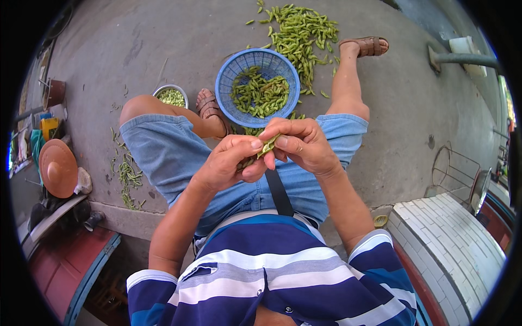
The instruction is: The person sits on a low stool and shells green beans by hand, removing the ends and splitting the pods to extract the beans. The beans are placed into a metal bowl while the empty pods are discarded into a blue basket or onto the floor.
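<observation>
Between my hands, above my lap, is a green bean pod (267, 147), split so that its pale inside shows. My left hand (232, 159) pinches one end between thumb and fingers, and more pods show under its curled fingers. The thumb and forefinger of my right hand (306, 146) grip the other end. Just beyond the hands stands a blue plastic basket (222, 91) with a heap of unopened green pods (261, 93) in it. A metal bowl (187, 98) of shelled green beans (171, 98) stands beside my left foot.
Loose pods (299, 36) lie piled on the concrete floor beyond the basket. Empty-looking shells (128, 175) are scattered left of my left leg. A woven-looking conical hat (58, 168) leans at the far left. At the right are a white-tiled ledge (444, 228) and a wire rack (454, 167).
</observation>
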{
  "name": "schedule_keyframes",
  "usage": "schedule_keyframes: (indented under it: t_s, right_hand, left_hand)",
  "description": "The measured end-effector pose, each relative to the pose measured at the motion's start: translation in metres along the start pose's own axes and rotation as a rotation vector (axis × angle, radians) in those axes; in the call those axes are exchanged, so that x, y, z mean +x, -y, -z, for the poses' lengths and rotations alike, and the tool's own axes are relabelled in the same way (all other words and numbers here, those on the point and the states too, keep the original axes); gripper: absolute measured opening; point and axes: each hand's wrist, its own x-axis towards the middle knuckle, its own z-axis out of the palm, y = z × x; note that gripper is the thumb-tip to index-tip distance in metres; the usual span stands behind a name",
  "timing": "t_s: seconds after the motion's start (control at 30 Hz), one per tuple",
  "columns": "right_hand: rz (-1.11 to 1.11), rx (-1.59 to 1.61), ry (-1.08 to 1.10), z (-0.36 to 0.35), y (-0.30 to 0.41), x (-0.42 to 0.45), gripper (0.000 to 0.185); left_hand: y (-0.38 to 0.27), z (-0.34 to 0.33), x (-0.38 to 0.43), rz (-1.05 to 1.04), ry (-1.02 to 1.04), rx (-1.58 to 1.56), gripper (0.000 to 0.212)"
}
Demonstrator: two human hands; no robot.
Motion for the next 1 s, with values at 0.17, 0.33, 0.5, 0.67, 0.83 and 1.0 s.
schedule_keyframes:
  t_s: [0.17, 0.33, 0.5, 0.67, 0.83, 1.0]
  right_hand:
    - [-0.139, 0.077, -0.154, -0.001, -0.009, -0.001, 0.025]
    - [-0.139, -0.01, -0.257, 0.001, -0.015, -0.002, 0.025]
    - [-0.055, -0.132, -0.328, 0.001, -0.027, -0.005, 0.022]
    - [-0.04, -0.243, -0.413, -0.008, -0.034, -0.005, 0.022]
    - [-0.076, -0.309, -0.462, -0.011, -0.036, -0.005, 0.022]
    - [-0.228, -0.234, -0.512, -0.003, -0.033, -0.003, 0.018]
  left_hand:
    - [0.002, 0.01, 0.007, -0.028, -0.126, 0.262, 0.043]
    - [0.001, 0.011, 0.014, -0.03, -0.231, 0.458, 0.045]
    - [0.007, 0.026, 0.019, 0.045, -0.221, 0.347, 0.04]
    - [0.024, 0.032, 0.023, -0.054, -0.295, 0.627, 0.034]
    - [0.021, 0.03, 0.023, -0.012, -0.319, 0.901, 0.03]
    - [0.003, 0.022, 0.021, 0.172, -0.167, 0.612, 0.029]
